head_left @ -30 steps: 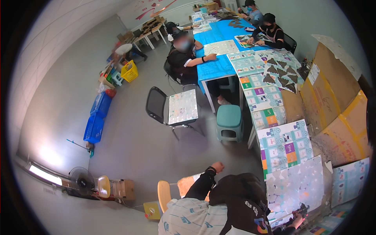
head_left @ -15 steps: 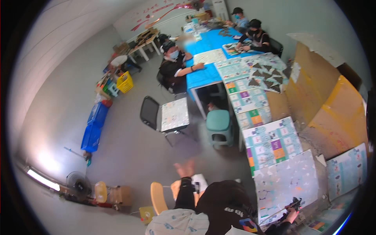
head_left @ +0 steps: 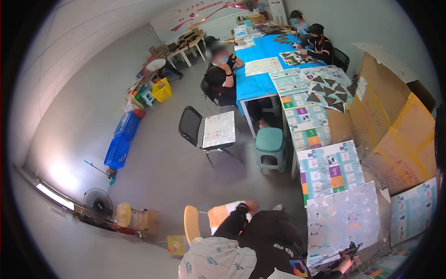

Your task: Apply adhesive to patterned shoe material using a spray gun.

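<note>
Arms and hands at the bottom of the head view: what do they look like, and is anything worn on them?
Human ones. The left hand has no glove; its long black sleeve reaches the wrist, where a dark band or cuff shows, too small to tell which. The right hand is also gloveless, with a dark sleeve partly out of frame.

Found left hand withdrawn from the raised, spread-fingered position of half a second ago; now lower and further right, just beside the dark clothing. Recorded left forearm turned from near upright to a rightward slant. Noted finger posture as too blurred to read. At the blue table, observed seated co-worker's hand lifted off the pale sheet and brought up near the face. Also logged more of the red wall decoration in view than one second ago.
</note>
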Demonstrator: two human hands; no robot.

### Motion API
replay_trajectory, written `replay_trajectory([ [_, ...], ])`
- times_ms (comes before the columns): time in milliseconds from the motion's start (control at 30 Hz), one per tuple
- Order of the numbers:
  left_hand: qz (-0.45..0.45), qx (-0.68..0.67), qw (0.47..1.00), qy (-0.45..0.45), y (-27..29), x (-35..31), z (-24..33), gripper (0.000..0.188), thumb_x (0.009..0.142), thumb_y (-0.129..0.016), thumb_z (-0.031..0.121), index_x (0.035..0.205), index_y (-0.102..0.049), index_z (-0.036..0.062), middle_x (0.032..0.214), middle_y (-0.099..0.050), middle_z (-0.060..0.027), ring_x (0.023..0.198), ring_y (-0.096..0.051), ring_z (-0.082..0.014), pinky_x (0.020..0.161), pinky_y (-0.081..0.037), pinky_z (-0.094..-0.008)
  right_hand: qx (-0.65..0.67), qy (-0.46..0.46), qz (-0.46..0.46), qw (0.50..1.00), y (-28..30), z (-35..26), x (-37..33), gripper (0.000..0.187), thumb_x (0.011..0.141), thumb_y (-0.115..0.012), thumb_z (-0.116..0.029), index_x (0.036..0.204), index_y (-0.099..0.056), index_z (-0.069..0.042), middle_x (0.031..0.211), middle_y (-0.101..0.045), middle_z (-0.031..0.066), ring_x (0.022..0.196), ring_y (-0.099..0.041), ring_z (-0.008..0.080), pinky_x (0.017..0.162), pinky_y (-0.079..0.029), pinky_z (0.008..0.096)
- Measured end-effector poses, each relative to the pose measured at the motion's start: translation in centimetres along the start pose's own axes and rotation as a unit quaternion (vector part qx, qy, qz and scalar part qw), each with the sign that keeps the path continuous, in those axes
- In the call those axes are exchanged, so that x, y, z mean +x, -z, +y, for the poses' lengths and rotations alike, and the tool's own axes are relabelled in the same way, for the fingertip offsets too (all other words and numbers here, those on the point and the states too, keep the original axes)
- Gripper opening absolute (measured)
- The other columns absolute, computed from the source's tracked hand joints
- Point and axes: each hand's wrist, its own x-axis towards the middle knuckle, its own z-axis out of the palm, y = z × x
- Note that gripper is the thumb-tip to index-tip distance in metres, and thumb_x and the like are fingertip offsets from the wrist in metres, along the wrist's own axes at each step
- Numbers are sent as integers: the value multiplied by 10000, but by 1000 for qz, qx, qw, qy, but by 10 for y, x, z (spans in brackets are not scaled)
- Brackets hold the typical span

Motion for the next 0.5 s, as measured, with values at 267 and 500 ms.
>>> replay_trajectory([
  [267, 13, 86, 996, 28, -25, 0, 34, 395, 789, -521, 370, 947, -671, 40, 985, -641, -187, 924, -617, -337, 811, -478, -400, -25, -33, 33, 999, -26, -41, -52, 179, 635, -500, -101, 787, -579, -51, 768, -622, 46, 721, -574, 155, 479, -354, 279],
  [500, -18, 88, 996, 31, -17, 17, 33, 381, 767, -540, 341, 947, -670, 31, 1021, -628, -193, 968, -603, -339, 826, -471, -397, -4, -42, 58, 997, -24, -30, -47, 142, 636, -507, -107, 746, -577, -51, 759, -620, 61, 741, -585, 177, 491, -355, 279],
])
